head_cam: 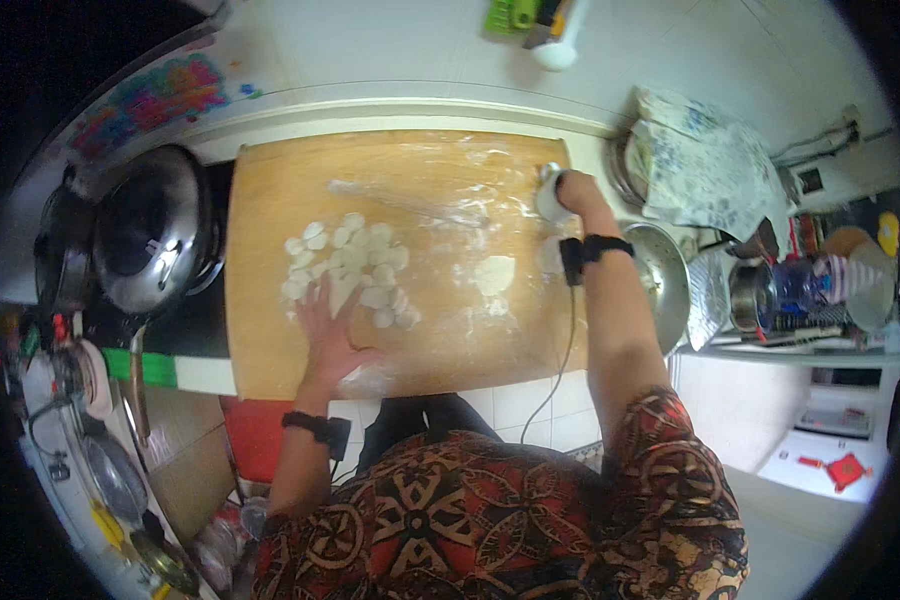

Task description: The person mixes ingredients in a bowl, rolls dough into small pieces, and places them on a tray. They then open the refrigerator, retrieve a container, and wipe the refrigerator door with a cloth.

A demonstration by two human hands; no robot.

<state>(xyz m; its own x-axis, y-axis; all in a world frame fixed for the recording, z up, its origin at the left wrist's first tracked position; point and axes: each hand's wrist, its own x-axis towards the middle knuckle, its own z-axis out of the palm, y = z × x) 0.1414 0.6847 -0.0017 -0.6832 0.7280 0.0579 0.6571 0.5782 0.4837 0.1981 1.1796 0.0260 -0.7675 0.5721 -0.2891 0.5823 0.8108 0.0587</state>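
Note:
My left hand (pixel 331 322) is spread flat at the near edge of a cluster of small pale dough pieces (pixel 379 255), its fingertips among them. Several pieces are flattened discs, and the hand covers part of the cluster. My right hand (pixel 583 193) is at the mouth of a white mug (pixel 550 196) near the board's far right corner; its fingers are hidden there. A flour-dusted thin rolling pin (pixel 412 204) lies slantwise behind the dough. One larger flattened dough round (pixel 494 275) rests alone to the right on the wooden board (pixel 450 352).
A black wok (pixel 150 225) sits on the stove at left, its handle pointing towards me. Right of the board are a metal bowl (pixel 664 281), partly behind my forearm, and a patterned cloth (pixel 709 165). A cable (pixel 562 375) hangs from my right wrist band across the board's near edge.

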